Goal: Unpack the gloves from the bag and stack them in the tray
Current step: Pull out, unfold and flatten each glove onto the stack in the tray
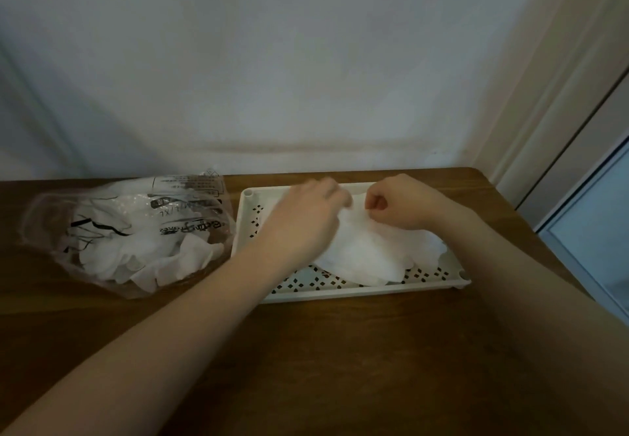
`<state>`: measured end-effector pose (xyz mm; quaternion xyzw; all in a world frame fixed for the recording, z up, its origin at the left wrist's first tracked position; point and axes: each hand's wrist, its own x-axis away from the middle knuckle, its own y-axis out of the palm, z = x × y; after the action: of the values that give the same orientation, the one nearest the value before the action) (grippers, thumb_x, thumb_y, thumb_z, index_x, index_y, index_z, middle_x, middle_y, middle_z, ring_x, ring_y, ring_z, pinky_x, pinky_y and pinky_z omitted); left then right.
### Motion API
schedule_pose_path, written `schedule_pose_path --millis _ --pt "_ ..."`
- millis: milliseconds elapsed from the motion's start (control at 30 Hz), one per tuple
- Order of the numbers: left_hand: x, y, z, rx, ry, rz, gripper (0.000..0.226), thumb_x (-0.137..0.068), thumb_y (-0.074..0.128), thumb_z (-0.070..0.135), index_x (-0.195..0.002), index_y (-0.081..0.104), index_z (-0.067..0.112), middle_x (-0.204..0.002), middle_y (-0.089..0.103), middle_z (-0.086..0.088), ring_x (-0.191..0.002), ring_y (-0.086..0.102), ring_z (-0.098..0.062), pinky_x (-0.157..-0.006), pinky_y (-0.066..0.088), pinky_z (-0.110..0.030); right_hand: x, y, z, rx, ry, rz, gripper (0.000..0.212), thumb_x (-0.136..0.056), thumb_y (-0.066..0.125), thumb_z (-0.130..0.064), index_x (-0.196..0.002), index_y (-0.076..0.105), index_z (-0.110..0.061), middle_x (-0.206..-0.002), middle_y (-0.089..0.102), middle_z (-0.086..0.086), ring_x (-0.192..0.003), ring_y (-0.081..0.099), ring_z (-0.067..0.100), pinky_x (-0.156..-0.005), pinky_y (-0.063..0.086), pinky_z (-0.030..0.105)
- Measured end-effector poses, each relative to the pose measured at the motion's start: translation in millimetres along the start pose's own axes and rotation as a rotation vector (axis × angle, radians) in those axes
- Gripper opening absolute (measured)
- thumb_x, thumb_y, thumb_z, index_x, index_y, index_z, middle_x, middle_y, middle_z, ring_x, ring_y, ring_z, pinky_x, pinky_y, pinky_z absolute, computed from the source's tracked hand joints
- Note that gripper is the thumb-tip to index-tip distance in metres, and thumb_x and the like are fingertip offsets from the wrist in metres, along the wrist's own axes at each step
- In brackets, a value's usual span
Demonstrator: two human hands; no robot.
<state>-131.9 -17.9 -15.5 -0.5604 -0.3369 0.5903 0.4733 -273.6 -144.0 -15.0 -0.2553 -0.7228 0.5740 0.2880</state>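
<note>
1. I saw the white gloves (374, 251) lying in a loose pile in the tray (343, 294), spread toward its right end.
2. My left hand (306, 221) lay on the pile's left edge; whether its blurred fingers gripped I could not tell.
3. My right hand (398, 204) pinched a glove's top edge, fingers curled.
4. The bag (129, 231), more gloves inside, sat left of the tray on the table (340, 367).

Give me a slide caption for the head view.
Both hands arrange white gloves in the tray.
</note>
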Motion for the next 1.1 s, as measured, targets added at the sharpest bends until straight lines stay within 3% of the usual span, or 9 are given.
schedule_pose_path --millis 233,367,567,633,733,833,900,1000,1100 --pt "-2 31 -14 -0.041 -0.025 -0.321 0.026 -0.095 0.037 0.022 -0.096 0.061 0.011 -0.115 0.054 -0.005 -0.106 0.05 -0.024 -0.089 0.042 -0.035 -8 2 0 -0.033 0.062 0.01 0.02 -0.089 0.049 -0.021 -0.089 0.065 -0.009 -0.092 0.068 0.007 -0.085 0.061 0.025 -0.079 0.052 0.04" --pt "4 34 -23 -0.043 -0.063 -0.342 0.032 -0.098 0.037 0.031 -0.114 0.057 0.012 -0.15 0.03 -0.007 -0.135 0.031 -0.023 -0.11 0.027 -0.035 -3 5 -4 -0.027 0.024 -0.099 0.031 -0.086 0.061 -0.044 -0.079 0.059 -0.014 -0.073 0.056 -0.001 -0.067 0.05 0.015 -0.062 0.039 0.028" --pt "13 35 -31 -0.036 -0.104 -0.339 0.061 -0.093 0.03 0.058 -0.136 0.033 0.015 -0.156 0.014 -0.005 -0.142 0.015 -0.02 -0.115 0.012 -0.032 -7 -9 8 -0.159 0.1 -0.063 0.011 -0.087 0.058 -0.021 -0.09 0.063 -0.012 -0.086 0.058 -0.001 -0.073 0.052 0.014 -0.061 0.04 0.025" --pt "14 38 -34 -0.054 -0.118 -0.348 0.069 -0.091 0.029 0.062 -0.143 0.023 0.017 -0.157 0.008 -0.005 -0.144 0.008 -0.02 -0.115 0.007 -0.033 -12 -14 14 -0.218 0.197 -0.009 0.007 -0.087 0.057 -0.019 -0.093 0.061 -0.016 -0.099 0.062 0.001 -0.085 0.057 0.018 -0.07 0.046 0.028" --pt "17 43 -36 -0.095 -0.122 -0.397 0.082 -0.088 0.026 0.068 -0.149 0.003 0.018 -0.158 -0.003 -0.004 -0.145 -0.001 -0.02 -0.115 -0.001 -0.033 -12 -1 -1 0.127 0.304 0.178 0.027 -0.09 0.047 -0.012 -0.115 0.056 -0.013 -0.122 0.054 0.011 -0.111 0.05 0.03 -0.092 0.04 0.038" --pt "17 47 -37 -0.099 -0.139 -0.422 0.094 -0.084 0.024 0.073 -0.148 -0.012 0.014 -0.157 -0.012 -0.005 -0.145 -0.008 -0.02 -0.114 -0.005 -0.033 5 22 -43 0.181 -0.013 0.362 0.041 -0.096 0.04 -0.02 -0.137 0.042 -0.011 -0.145 0.038 0.01 -0.134 0.031 0.028 -0.11 0.018 0.035" --pt "17 47 -39 -0.109 -0.14 -0.431 0.096 -0.085 0.028 0.071 -0.148 -0.012 0.011 -0.156 -0.015 -0.007 -0.144 -0.011 -0.019 -0.115 -0.007 -0.034 19 40 -64 0.158 -0.187 0.246 0.054 -0.1 0.034 -0.036 -0.148 0.023 -0.015 -0.156 0.02 0.005 -0.144 0.013 0.021 -0.117 0.003 0.035" --pt "21 47 -40 -0.139 -0.145 -0.434 0.096 -0.086 0.033 0.068 -0.149 -0.01 0.01 -0.156 -0.014 -0.01 -0.144 -0.013 -0.02 -0.116 -0.009 -0.035 21 60 -57 0.134 -0.088 0.0 0.065 -0.098 0.027 -0.051 -0.151 0.004 -0.023 -0.16 0.003 0.002 -0.146 -0.002 0.018 -0.117 -0.007 0.041" --pt "26 46 -41 -0.137 -0.198 -0.431 0.105 -0.08 0.032 0.077 -0.148 -0.009 0.009 -0.156 -0.015 -0.011 -0.144 -0.012 -0.022 -0.115 -0.008 -0.035 20 61 -33 0.17 -0.009 -0.048 0.072 -0.093 0.026 -0.063 -0.151 0.002 -0.029 -0.16 -0.003 -0.002 -0.146 -0.008 0.018 -0.115 -0.012 0.048"
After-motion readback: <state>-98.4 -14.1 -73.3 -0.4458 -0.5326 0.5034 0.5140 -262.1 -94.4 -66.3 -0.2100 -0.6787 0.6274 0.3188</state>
